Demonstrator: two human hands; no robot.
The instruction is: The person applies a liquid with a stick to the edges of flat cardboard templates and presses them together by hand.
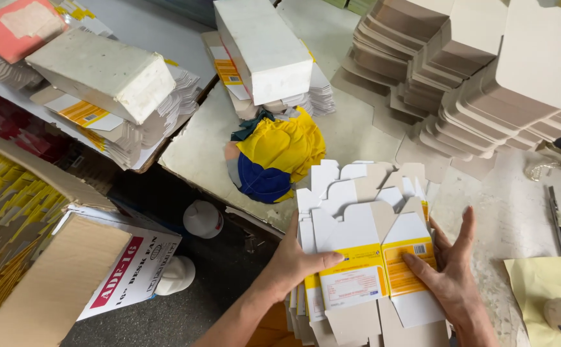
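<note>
A fanned pile of flat white carton blanks (357, 225) with yellow and orange printed panels lies on the worn table (197, 148) near its front edge. My left hand (293, 260) grips the pile's left side, thumb resting on top of a yellow panel. Against the pile's right side presses my right hand (450, 270), fingers spread flat and the forefinger lying on the orange panel. Both hands touch the same pile, squeezing it from either side.
A crumpled yellow and blue cloth (274, 154) lies just behind the pile. Tall stacks of grey blanks (473, 71) fill the back right. White blocks (261, 45) weigh down other stacks. An open cardboard box (81, 276) stands lower left; a metal tool (560, 225) lies right.
</note>
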